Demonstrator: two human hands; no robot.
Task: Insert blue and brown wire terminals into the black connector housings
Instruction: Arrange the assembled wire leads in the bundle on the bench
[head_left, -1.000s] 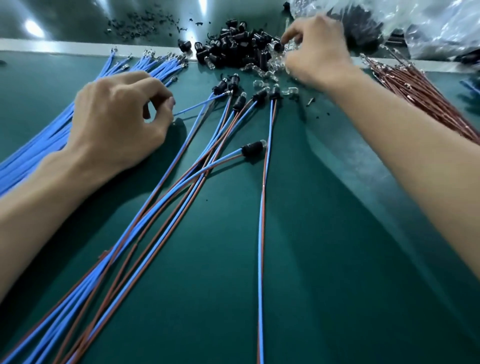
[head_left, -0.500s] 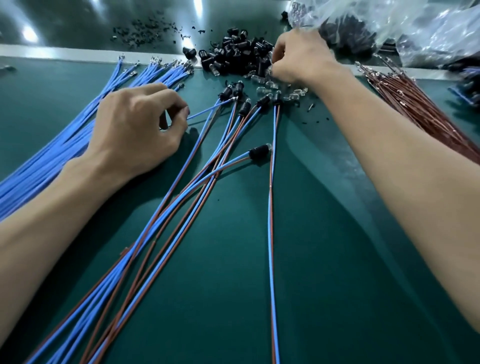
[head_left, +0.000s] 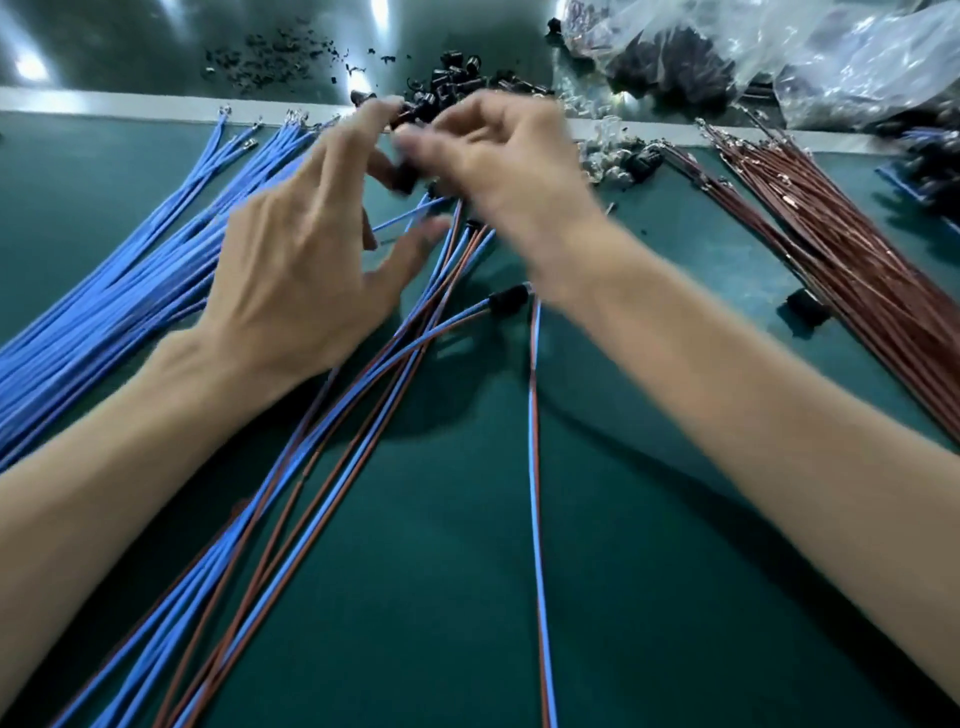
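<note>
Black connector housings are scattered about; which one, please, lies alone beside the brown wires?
The lone housing at the left edge of the brown wire bundle; others sit in the far pile or on wire pairs.

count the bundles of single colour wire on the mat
2: the blue bundle lies fanned at the left, the brown bundle at the right. Something blue at the far right edge could be a third; too blurred to tell.

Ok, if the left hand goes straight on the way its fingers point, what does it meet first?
Probably the housing at the right hand's fingertips, just ahead of the left hand. Motion blur leaves the depth unclear.
</note>
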